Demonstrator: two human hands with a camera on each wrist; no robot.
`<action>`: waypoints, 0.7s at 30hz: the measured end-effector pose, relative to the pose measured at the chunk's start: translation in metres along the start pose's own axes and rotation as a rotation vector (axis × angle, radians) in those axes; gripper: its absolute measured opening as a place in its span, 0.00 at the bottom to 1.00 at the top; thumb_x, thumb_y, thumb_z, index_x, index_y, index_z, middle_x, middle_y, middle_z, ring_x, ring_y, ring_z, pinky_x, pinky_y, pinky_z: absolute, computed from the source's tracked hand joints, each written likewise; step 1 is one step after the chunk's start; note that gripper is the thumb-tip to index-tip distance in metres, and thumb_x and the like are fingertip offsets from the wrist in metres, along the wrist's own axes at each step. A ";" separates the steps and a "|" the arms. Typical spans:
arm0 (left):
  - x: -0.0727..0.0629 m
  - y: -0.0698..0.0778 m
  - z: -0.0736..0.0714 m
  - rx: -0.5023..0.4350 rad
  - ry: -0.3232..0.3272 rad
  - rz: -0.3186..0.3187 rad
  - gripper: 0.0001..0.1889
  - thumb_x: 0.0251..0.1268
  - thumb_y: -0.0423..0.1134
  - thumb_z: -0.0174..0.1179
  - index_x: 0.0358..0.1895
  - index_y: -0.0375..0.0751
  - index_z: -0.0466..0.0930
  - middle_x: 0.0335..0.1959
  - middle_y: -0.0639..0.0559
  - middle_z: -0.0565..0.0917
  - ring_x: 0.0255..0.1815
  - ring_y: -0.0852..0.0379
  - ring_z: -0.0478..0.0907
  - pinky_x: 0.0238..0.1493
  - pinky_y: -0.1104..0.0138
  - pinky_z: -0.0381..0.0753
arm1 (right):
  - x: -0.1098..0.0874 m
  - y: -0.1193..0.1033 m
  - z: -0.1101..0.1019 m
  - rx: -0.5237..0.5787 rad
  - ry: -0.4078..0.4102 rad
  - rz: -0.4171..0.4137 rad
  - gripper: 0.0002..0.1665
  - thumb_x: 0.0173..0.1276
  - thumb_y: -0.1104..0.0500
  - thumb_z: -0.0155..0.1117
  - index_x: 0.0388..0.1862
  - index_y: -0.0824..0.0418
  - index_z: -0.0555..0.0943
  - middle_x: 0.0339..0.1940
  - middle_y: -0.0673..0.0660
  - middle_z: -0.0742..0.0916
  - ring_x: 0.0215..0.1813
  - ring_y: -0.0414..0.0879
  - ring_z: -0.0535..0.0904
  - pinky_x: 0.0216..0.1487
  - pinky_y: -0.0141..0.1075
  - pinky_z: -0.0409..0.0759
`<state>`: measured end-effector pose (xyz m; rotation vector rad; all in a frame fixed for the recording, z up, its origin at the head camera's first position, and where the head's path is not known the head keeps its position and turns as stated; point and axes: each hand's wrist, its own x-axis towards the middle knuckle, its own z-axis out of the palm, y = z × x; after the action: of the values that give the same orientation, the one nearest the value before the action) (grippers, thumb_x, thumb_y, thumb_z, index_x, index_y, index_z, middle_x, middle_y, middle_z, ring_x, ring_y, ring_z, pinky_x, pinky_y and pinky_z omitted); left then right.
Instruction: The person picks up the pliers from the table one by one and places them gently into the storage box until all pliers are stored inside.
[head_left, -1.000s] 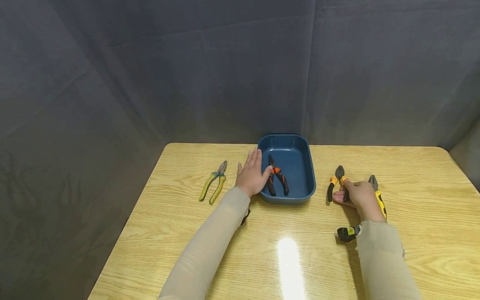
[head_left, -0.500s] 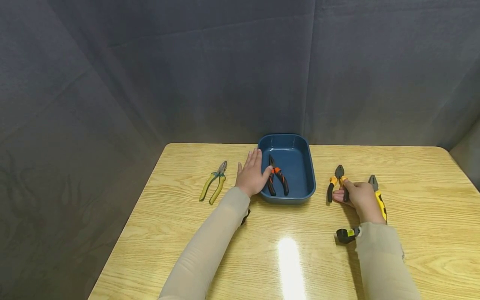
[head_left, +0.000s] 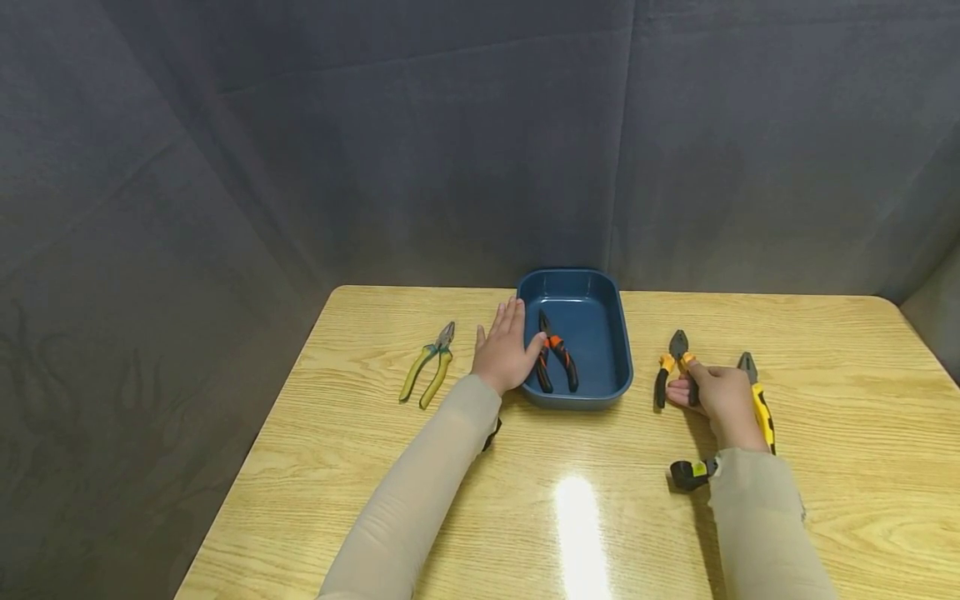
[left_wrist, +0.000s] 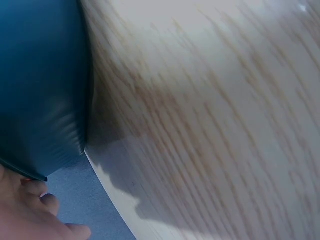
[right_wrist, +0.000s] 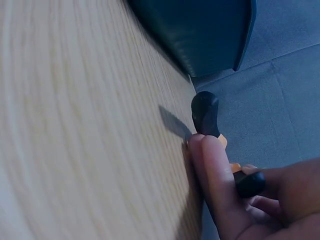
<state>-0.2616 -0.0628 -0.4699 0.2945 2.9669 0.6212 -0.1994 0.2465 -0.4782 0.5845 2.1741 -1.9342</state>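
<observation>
Pliers with orange-collared black handles and a dark metal head (head_left: 678,346), at the right of the wooden table as I look on with the wearer, are pinched by the person's right hand (head_left: 726,402): thumb above, fingers beneath the right-hand handle, the other handle projecting free. Whether they are lifted clear of the light wood-grain table (head_left: 300,500) cannot be told. They should be stiff, hardly fragile, and compact but heavy at the metal end, so the head may dip; the sleeved handles probably grip well, though they could swing about the pivot while only one is held. Taking both near the collars would steady them.

The person's left hand (head_left: 501,354) lies with fingers extended along the left rim of a dark-blue, round-cornered rectangular tray (head_left: 600,350), thumb over the rim; it grasps no tool. Inside lie black-and-orange pliers (head_left: 556,342), handles splayed, taking up the left part; the right part is bare. The tray's raised wall stands between the held pliers and its floor.

Yellow-and-black pliers (head_left: 761,404), partly covered by the right hand, lie just beside it; yellow-green-handled pliers (head_left: 438,347) rest left of the tray.
</observation>
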 end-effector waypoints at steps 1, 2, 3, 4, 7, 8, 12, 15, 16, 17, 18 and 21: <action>0.000 0.000 0.000 0.001 0.002 0.000 0.40 0.81 0.62 0.39 0.84 0.47 0.37 0.85 0.53 0.40 0.84 0.55 0.33 0.79 0.43 0.38 | 0.000 0.000 0.000 0.001 -0.001 0.000 0.35 0.86 0.54 0.38 0.69 0.89 0.59 0.24 0.51 0.85 0.28 0.36 0.87 0.41 0.32 0.86; 0.000 0.000 0.000 0.001 0.003 0.000 0.40 0.81 0.62 0.39 0.84 0.47 0.37 0.85 0.52 0.40 0.84 0.54 0.34 0.79 0.43 0.38 | 0.001 0.001 0.000 -0.002 -0.002 -0.002 0.35 0.86 0.54 0.38 0.69 0.88 0.59 0.25 0.50 0.85 0.28 0.36 0.87 0.41 0.32 0.86; 0.000 0.000 0.000 0.000 0.005 0.001 0.40 0.81 0.62 0.39 0.84 0.47 0.37 0.85 0.52 0.41 0.84 0.53 0.34 0.79 0.43 0.38 | 0.001 0.001 0.000 -0.005 -0.003 -0.003 0.36 0.86 0.54 0.38 0.69 0.88 0.59 0.25 0.50 0.85 0.28 0.36 0.87 0.41 0.32 0.86; 0.000 0.000 0.000 -0.001 0.003 0.000 0.40 0.81 0.62 0.39 0.84 0.47 0.37 0.85 0.52 0.40 0.84 0.54 0.34 0.79 0.43 0.38 | 0.001 0.002 0.000 -0.007 -0.002 -0.002 0.36 0.86 0.53 0.38 0.70 0.88 0.58 0.25 0.50 0.85 0.28 0.36 0.87 0.41 0.32 0.86; 0.000 0.000 0.000 0.001 0.002 0.001 0.40 0.81 0.62 0.39 0.84 0.47 0.37 0.85 0.52 0.40 0.84 0.54 0.34 0.79 0.43 0.38 | 0.002 0.003 0.001 0.002 0.004 -0.006 0.36 0.86 0.54 0.38 0.71 0.88 0.57 0.25 0.50 0.85 0.28 0.37 0.87 0.41 0.32 0.86; 0.000 0.000 0.000 0.001 0.004 0.002 0.40 0.81 0.62 0.39 0.84 0.47 0.37 0.85 0.52 0.40 0.84 0.54 0.34 0.79 0.43 0.38 | 0.002 0.003 0.001 0.006 0.008 -0.012 0.36 0.86 0.54 0.38 0.71 0.88 0.57 0.25 0.50 0.85 0.28 0.36 0.87 0.41 0.32 0.86; 0.000 0.000 -0.001 0.005 0.007 0.004 0.40 0.81 0.62 0.39 0.84 0.47 0.37 0.85 0.53 0.40 0.84 0.54 0.34 0.79 0.43 0.39 | 0.002 0.004 0.004 0.018 0.027 -0.028 0.34 0.85 0.54 0.40 0.68 0.88 0.62 0.23 0.50 0.86 0.27 0.36 0.87 0.39 0.32 0.86; -0.001 0.001 -0.001 0.005 0.006 0.004 0.40 0.81 0.62 0.39 0.84 0.47 0.37 0.85 0.52 0.40 0.84 0.53 0.35 0.79 0.43 0.39 | 0.002 0.003 0.005 0.005 0.032 -0.021 0.34 0.85 0.54 0.41 0.68 0.87 0.63 0.23 0.50 0.86 0.26 0.36 0.87 0.39 0.31 0.86; -0.002 0.001 -0.001 0.002 0.003 0.002 0.40 0.81 0.62 0.39 0.84 0.47 0.37 0.85 0.52 0.40 0.84 0.53 0.35 0.79 0.43 0.39 | 0.002 0.003 0.005 -0.003 0.032 -0.018 0.35 0.85 0.53 0.41 0.69 0.87 0.62 0.23 0.49 0.86 0.27 0.36 0.87 0.39 0.31 0.86; -0.002 0.001 -0.002 0.001 0.001 0.000 0.40 0.81 0.62 0.39 0.84 0.47 0.37 0.85 0.52 0.40 0.84 0.54 0.34 0.79 0.43 0.39 | 0.003 0.003 0.005 -0.008 0.034 -0.015 0.35 0.85 0.53 0.41 0.69 0.87 0.62 0.23 0.49 0.86 0.26 0.36 0.87 0.39 0.31 0.86; -0.002 0.002 -0.002 -0.002 -0.002 -0.002 0.40 0.81 0.62 0.39 0.84 0.47 0.37 0.85 0.52 0.40 0.84 0.54 0.34 0.79 0.43 0.38 | 0.003 0.003 0.006 -0.012 0.035 -0.011 0.35 0.85 0.53 0.41 0.69 0.87 0.62 0.23 0.49 0.86 0.26 0.36 0.87 0.39 0.31 0.86; -0.001 0.002 -0.002 -0.003 -0.006 -0.007 0.40 0.81 0.62 0.39 0.84 0.48 0.37 0.85 0.53 0.40 0.84 0.56 0.33 0.79 0.43 0.38 | 0.003 0.003 0.005 -0.021 0.033 -0.011 0.35 0.86 0.53 0.40 0.69 0.87 0.62 0.23 0.49 0.85 0.27 0.35 0.87 0.40 0.31 0.86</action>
<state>-0.2602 -0.0623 -0.4671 0.2854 2.9600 0.6235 -0.2015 0.2419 -0.4829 0.6064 2.2193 -1.9188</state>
